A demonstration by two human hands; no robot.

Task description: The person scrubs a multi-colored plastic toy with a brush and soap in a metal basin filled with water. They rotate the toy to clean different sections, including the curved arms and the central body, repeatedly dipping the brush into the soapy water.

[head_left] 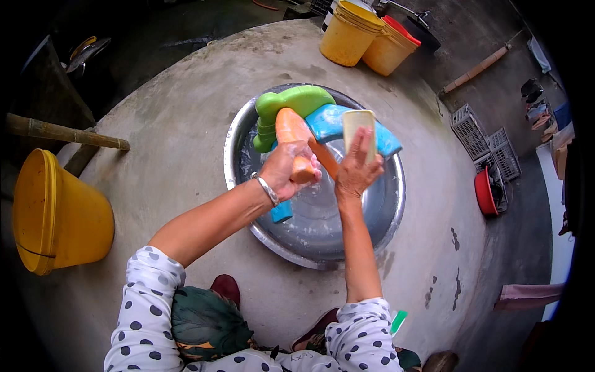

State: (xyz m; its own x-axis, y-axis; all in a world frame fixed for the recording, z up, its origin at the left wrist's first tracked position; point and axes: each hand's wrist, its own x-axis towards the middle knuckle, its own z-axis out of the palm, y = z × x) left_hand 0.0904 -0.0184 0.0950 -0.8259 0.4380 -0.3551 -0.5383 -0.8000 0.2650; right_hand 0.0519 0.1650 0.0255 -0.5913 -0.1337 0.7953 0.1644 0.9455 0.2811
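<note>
My left hand [286, 171], with a silver bangle on the wrist, grips a soapy orange plastic piece [292, 131] over a large steel basin [245, 124]. My right hand [356, 170] holds a pale yellow soap bar [357, 123] against a blue plastic piece [328, 121]. A green plastic piece [288, 105] rests at the basin's far rim, touching the orange one. A small blue part [282, 212] pokes out below my left wrist. Soapy water lies in the basin.
The basin stands on a round concrete slab [173, 142]. A yellow bucket [52, 214] lies on its side at left beside a bamboo pole [62, 133]. Two yellow buckets [365, 34] stand at the far edge. Grey crates [486, 142] and a red tub [486, 192] are at right.
</note>
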